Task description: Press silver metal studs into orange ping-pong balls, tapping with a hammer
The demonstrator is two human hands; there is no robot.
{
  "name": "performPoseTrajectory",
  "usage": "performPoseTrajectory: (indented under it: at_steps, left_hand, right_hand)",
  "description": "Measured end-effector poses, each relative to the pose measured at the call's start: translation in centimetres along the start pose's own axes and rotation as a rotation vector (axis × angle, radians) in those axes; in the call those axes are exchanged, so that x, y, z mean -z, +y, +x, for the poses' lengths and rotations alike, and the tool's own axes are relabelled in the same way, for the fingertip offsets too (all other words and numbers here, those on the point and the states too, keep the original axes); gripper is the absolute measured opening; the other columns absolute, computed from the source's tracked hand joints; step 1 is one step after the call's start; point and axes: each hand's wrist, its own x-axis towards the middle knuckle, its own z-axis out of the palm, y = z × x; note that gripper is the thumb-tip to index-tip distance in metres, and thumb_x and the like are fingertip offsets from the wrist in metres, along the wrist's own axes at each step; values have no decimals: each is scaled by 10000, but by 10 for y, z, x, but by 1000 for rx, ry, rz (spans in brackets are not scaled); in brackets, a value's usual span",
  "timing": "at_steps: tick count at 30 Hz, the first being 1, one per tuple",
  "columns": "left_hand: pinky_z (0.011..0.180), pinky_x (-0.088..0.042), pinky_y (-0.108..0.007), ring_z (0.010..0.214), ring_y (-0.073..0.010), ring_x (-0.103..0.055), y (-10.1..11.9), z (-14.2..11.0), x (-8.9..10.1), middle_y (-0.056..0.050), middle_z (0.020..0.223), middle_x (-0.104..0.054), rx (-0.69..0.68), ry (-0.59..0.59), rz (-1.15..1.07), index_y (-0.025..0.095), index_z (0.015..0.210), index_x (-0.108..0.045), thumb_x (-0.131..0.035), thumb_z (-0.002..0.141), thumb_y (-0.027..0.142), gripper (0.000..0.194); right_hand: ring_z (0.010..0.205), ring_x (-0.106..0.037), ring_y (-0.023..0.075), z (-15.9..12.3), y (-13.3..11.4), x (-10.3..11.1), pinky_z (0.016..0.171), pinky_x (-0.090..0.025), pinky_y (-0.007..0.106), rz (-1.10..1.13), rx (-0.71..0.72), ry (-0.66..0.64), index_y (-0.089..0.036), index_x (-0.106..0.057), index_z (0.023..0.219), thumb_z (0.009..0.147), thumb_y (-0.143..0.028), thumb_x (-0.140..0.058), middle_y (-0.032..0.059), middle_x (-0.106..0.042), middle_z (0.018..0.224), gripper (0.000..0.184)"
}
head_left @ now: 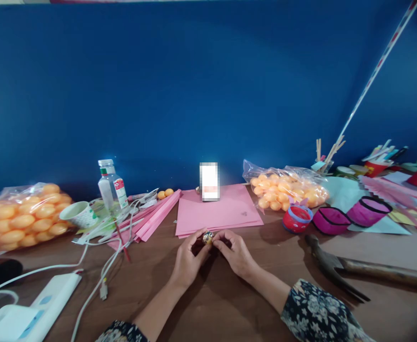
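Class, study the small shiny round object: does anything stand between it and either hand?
Nothing visible does. The left hand holds the shiny round object between thumb and fingers; the right hand has its fingertips at the object's edge.

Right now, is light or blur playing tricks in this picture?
In the head view, bright glints on the small, shiny silvery ball at the person's left hand and right hand; same view, soft shadow on the brown wooden table between the forearms; head view again, blocky pixels obscuring the bright white rectangular object.
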Motion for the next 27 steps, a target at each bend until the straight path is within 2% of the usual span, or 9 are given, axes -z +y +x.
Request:
performPoseTrajectory:
  at_steps: [27]
  left_hand:
    - [870, -451, -354, 954, -209, -597, -1, 0, 0, -77, 1050, -640, -10, -4, -36, 173, 1083, -564, -616, 719, 304, 390]
  right_hand:
    - [703, -530, 130, 1, 8, 1, 666, -408, 225, -55, 1, -60, -165, -578, 759, 808, -253, -500, 7, -598, 732, 127]
